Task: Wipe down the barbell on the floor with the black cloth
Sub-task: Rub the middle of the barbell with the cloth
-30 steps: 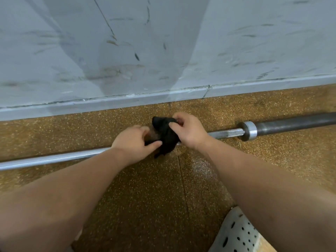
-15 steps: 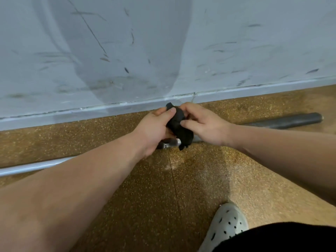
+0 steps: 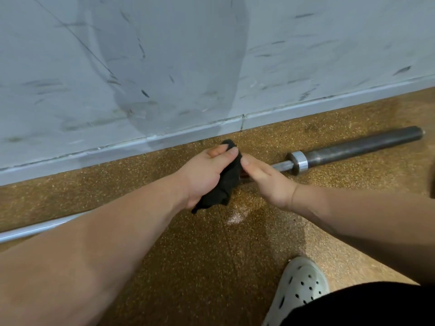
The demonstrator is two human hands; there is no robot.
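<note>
- Head view: the cloth point(image 3: 226, 184) is bunched in the left hand point(image 3: 204, 175), whose fingers are curled round it, over the barbell point(image 3: 282, 165) shaft near the collar point(image 3: 299, 164).
- The right hand point(image 3: 266, 184) is laid between cloth and collar, fingers straight, tips at the cloth; nothing is gripped by it.
- The cloth is judged to be gathered for wrapping round the shaft before a stroke toward the collar.
- The barbell is laid on the floor point(image 3: 188, 267) beside the wall point(image 3: 164, 67), with its sleeve point(image 3: 364, 147) beyond the collar.
- No container is seen.
</note>
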